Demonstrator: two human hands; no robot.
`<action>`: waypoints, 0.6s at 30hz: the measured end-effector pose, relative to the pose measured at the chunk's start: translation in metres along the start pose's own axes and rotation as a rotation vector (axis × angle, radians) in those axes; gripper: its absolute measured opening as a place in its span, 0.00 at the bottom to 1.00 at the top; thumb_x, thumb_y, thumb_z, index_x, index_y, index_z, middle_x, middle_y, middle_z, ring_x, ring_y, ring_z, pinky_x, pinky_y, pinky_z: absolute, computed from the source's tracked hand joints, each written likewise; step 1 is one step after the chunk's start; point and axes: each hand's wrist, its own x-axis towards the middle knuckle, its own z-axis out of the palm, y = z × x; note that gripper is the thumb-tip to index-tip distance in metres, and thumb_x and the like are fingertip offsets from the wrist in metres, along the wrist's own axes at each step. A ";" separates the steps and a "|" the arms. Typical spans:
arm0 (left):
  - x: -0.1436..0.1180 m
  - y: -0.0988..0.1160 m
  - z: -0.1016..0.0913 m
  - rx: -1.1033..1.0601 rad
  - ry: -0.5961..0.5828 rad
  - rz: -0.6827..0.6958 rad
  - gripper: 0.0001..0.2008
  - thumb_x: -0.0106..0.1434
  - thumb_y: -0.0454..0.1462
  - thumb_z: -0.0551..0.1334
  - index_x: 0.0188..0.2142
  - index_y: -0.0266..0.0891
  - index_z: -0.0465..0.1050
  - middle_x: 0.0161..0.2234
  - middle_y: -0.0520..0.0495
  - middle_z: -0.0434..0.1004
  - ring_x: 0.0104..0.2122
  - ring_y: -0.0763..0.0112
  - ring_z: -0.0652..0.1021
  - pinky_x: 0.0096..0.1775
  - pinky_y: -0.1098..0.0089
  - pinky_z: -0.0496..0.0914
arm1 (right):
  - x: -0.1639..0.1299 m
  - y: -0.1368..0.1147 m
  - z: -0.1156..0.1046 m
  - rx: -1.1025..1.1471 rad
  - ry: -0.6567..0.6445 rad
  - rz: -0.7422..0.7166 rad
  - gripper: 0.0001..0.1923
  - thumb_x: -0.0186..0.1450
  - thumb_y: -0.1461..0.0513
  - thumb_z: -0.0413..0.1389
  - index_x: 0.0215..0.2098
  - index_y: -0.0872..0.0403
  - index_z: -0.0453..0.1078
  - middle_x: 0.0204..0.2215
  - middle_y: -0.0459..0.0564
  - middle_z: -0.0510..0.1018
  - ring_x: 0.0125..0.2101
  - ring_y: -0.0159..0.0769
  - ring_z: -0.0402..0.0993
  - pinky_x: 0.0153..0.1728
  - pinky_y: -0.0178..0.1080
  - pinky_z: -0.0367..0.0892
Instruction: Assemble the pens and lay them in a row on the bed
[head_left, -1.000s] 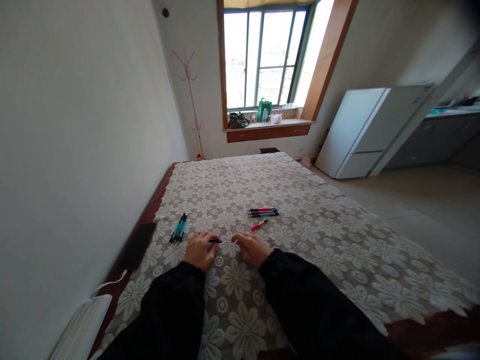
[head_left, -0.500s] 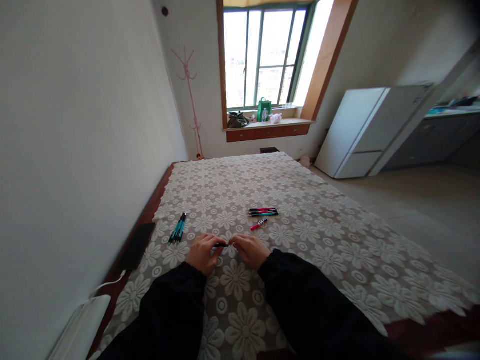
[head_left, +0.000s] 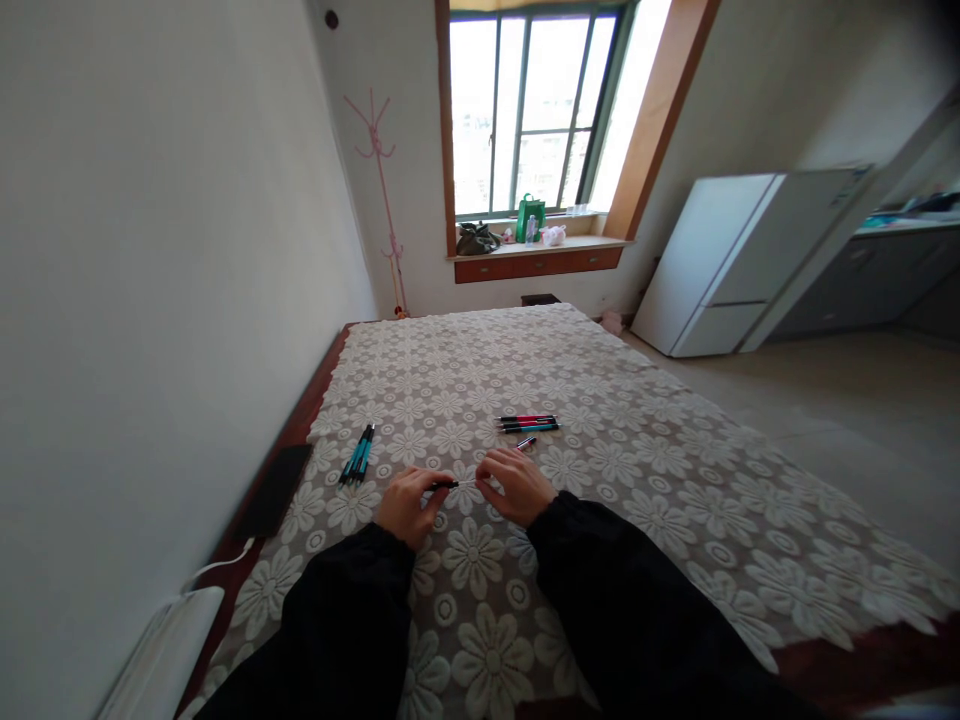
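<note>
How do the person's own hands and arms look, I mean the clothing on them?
The left sleeve and right sleeve are long, loose and black, with no marking visible. The left hand and right hand wear no gloves.

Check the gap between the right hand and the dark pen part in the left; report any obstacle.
Nothing visible blocks the gap between the right hand and the dark pen part in the left hand. Only a thin pale line shows there, too small to identify. The row of pens lies farther off.
</note>
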 end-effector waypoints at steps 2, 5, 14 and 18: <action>0.000 0.000 0.000 -0.011 -0.008 0.013 0.09 0.64 0.35 0.61 0.42 0.44 0.78 0.39 0.49 0.82 0.43 0.63 0.78 0.45 0.64 0.72 | 0.000 0.004 0.002 -0.009 -0.011 -0.014 0.05 0.67 0.62 0.55 0.33 0.53 0.68 0.31 0.49 0.75 0.36 0.38 0.68 0.40 0.40 0.60; 0.000 -0.001 0.001 -0.025 -0.026 0.044 0.10 0.63 0.35 0.61 0.43 0.45 0.79 0.39 0.49 0.82 0.43 0.64 0.78 0.46 0.64 0.72 | 0.000 0.005 0.007 0.005 -0.010 -0.038 0.07 0.69 0.62 0.54 0.32 0.53 0.69 0.31 0.49 0.75 0.35 0.37 0.68 0.39 0.39 0.60; 0.000 -0.006 0.004 0.021 0.012 -0.077 0.10 0.63 0.35 0.60 0.43 0.44 0.78 0.40 0.49 0.81 0.43 0.64 0.78 0.46 0.65 0.72 | -0.001 0.021 -0.012 0.067 0.057 0.085 0.09 0.70 0.61 0.51 0.45 0.51 0.72 0.39 0.49 0.78 0.42 0.39 0.70 0.47 0.42 0.60; 0.000 -0.006 0.003 0.060 -0.019 -0.129 0.11 0.62 0.34 0.61 0.43 0.44 0.78 0.40 0.49 0.81 0.44 0.65 0.77 0.46 0.66 0.71 | -0.003 0.032 -0.009 -0.007 0.007 0.128 0.12 0.65 0.68 0.53 0.44 0.51 0.73 0.39 0.49 0.78 0.44 0.40 0.69 0.48 0.42 0.60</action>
